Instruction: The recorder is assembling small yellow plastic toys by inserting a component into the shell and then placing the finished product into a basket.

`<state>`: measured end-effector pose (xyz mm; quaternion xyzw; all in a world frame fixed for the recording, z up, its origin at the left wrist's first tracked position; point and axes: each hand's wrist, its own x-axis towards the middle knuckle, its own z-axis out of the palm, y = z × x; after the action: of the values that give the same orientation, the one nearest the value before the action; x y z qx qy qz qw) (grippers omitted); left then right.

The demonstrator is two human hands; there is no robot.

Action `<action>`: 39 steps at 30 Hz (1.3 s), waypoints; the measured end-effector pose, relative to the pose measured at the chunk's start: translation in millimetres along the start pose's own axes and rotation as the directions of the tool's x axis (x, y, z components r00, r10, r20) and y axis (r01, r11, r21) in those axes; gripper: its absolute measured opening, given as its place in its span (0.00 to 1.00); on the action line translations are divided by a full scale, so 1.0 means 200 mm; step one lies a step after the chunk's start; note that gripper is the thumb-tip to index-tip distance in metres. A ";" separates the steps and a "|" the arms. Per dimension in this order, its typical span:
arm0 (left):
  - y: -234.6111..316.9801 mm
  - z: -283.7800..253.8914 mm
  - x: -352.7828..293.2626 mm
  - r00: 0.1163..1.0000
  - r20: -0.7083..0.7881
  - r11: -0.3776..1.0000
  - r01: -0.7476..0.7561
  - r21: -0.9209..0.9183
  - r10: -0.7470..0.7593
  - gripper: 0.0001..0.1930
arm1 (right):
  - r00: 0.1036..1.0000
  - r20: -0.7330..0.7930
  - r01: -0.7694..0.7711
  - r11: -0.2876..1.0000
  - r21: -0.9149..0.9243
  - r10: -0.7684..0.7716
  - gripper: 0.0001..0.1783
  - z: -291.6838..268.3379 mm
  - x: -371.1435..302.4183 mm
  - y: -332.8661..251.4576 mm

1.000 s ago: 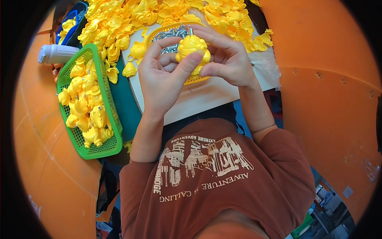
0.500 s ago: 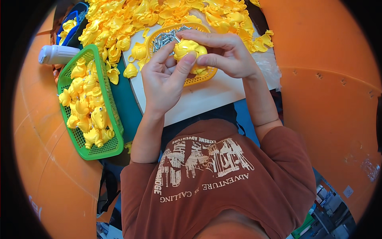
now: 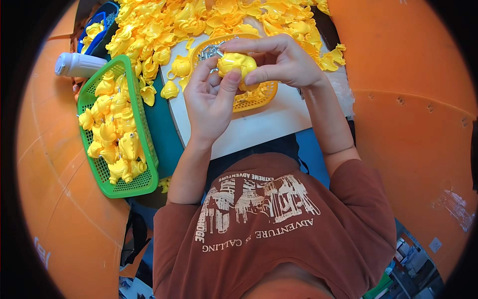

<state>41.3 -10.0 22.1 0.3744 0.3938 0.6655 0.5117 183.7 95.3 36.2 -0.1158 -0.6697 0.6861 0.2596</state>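
Note:
A glossy yellow plastic toy figure [image 3: 238,65] is held between both of my hands above the yellow basket. My left hand [image 3: 211,107] grips its left side, with the thumb pressed on the near face. My right hand [image 3: 289,65] closes on the other side, thumb below and index finger reaching over the top. A small metal pin [image 3: 219,52] shows at the figure's upper left, by the fingertips. Beneath the hands, the yellow basket [image 3: 270,96] contains loose metal pins [image 3: 209,51] and small yellow pieces. My fingers hide part of the figure.
On the left stands a green basket [image 3: 151,167] of yellow figures, several with metal pins in them. A heap of yellow shells [image 3: 149,30] spreads across the back of the white board [image 3: 249,132]. A pale bottle [image 3: 79,66] and blue bin [image 3: 107,20] lie at far left.
The whole view has shifted slightly. Both hands keep hold of the figure above the basket, with the right fingers and the figure's angle slightly changed.

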 end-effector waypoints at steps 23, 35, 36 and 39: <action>0.07 -0.05 0.01 0.992 0.109 0.989 0.053 0.141 -0.069 0.15 | 0.988 0.080 0.152 0.865 -0.479 -0.129 0.25 0.02 -0.07 -0.06; 0.10 -0.01 -0.03 0.999 0.036 0.986 -0.025 0.166 0.019 0.18 | 0.975 0.080 0.222 0.863 -0.454 -0.209 0.25 0.03 -0.04 -0.05; 0.10 -0.01 -0.03 0.999 0.036 0.985 -0.025 0.169 0.019 0.18 | 0.996 0.012 0.083 0.926 -0.369 -0.084 0.26 0.05 -0.04 -0.07; 0.10 -0.03 -0.02 0.997 0.063 0.967 -0.048 0.252 0.034 0.20 | 0.999 -0.028 0.025 0.949 -0.313 -0.035 0.27 0.05 -0.03 -0.07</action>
<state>29.6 -18.9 37.7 0.4639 0.4527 0.6091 0.4571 186.3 82.4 49.8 -0.1565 -0.7671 0.5654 0.2596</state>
